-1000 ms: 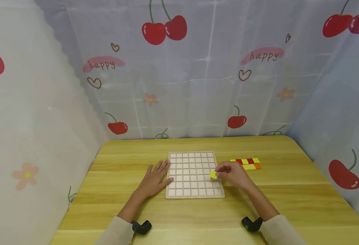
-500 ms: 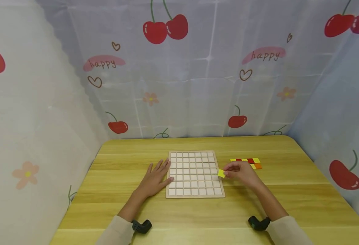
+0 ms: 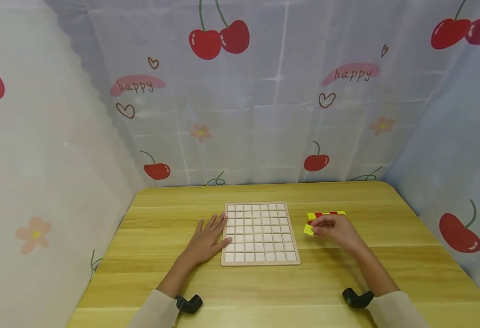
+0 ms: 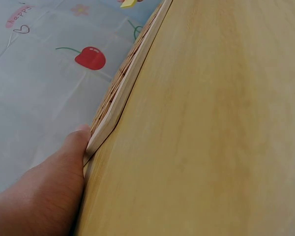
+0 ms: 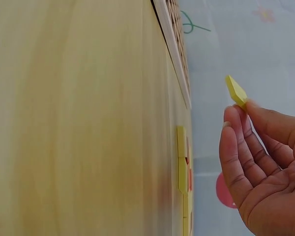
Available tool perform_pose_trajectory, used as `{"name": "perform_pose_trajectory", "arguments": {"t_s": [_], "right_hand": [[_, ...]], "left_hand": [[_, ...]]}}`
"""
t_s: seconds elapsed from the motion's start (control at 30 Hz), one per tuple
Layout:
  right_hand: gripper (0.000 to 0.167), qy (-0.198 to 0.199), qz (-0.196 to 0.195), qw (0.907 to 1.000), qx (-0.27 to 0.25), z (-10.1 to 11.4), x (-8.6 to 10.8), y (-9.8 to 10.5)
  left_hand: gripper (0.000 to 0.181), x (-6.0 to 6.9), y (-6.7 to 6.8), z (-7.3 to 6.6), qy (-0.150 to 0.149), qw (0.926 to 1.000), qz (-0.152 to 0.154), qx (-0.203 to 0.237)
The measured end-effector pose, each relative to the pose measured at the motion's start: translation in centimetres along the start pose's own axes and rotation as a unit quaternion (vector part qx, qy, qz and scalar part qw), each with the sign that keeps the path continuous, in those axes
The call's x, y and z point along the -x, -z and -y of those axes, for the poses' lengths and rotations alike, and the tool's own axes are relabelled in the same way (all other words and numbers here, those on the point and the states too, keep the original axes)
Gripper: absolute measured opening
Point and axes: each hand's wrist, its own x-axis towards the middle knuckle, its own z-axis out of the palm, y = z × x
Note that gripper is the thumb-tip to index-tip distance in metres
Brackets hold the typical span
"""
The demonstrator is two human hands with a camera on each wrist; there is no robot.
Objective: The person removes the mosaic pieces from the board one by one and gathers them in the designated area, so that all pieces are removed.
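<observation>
Between thumb and fingers my right hand (image 3: 338, 231) pinches a small square yellow tile (image 3: 308, 229), held up off the table to the right of the wooden grid board. The right wrist view shows that tile (image 5: 235, 92) tilted at the fingertips. Partly behind the right hand lie rows of colored tiles (image 3: 312, 216), yellow and red among them. My left hand (image 3: 204, 242) lies flat with fingers spread, its fingertips and thumb on the left edge of the grid board (image 3: 260, 263). The board's square cells show pale wood. In the left wrist view the thumb (image 4: 76, 142) touches the board's edge.
The wooden table (image 3: 240, 291) reaches back to a cherry-print curtain (image 3: 248, 118), with curtains at both sides too. A black curved device is worn at each wrist, the left device (image 3: 189, 304) and the right device (image 3: 357, 299).
My right hand has carried the yellow tile from over the board's right edge rightward, to beside the colored tiles. The left hand has stayed in place on the board.
</observation>
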Motion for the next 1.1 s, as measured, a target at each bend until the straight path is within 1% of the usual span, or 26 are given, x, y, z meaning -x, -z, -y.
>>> {"name": "perform_pose_trajectory", "arguments": {"t_s": [0.1,0.2,0.43,0.63,0.87,1.1], "right_hand": [[0.026,-0.011,-0.012,0.9997,0.019,-0.1,0.2,0.4],[0.027,-0.023,-0.022,0.9992,0.023,-0.3,0.3,0.9],[0.031,-0.023,-0.027,0.9989,0.031,-0.5,0.5,2.1],[0.029,-0.03,-0.028,0.9986,0.033,-1.1,0.3,2.6],[0.028,-0.032,-0.03,0.9985,0.032,-2.1,0.1,3.1],[0.028,-0.033,-0.039,0.997,0.058,-2.4,0.2,4.1]], "left_hand": [[0.078,0.0,0.0,0.0,0.001,1.0,0.001,0.003],[0.078,0.0,0.0,0.0,0.0,1.0,-0.002,0.007],[0.079,-0.1,0.0,0.0,0.005,1.0,0.007,0.004],[0.08,-0.1,0.0,0.0,0.014,0.9996,0.022,-0.003],[0.079,0.0,0.1,-0.1,0.011,0.9997,0.021,-0.007],[0.079,0.0,0.2,-0.2,0.006,0.9999,0.011,-0.003]]}}
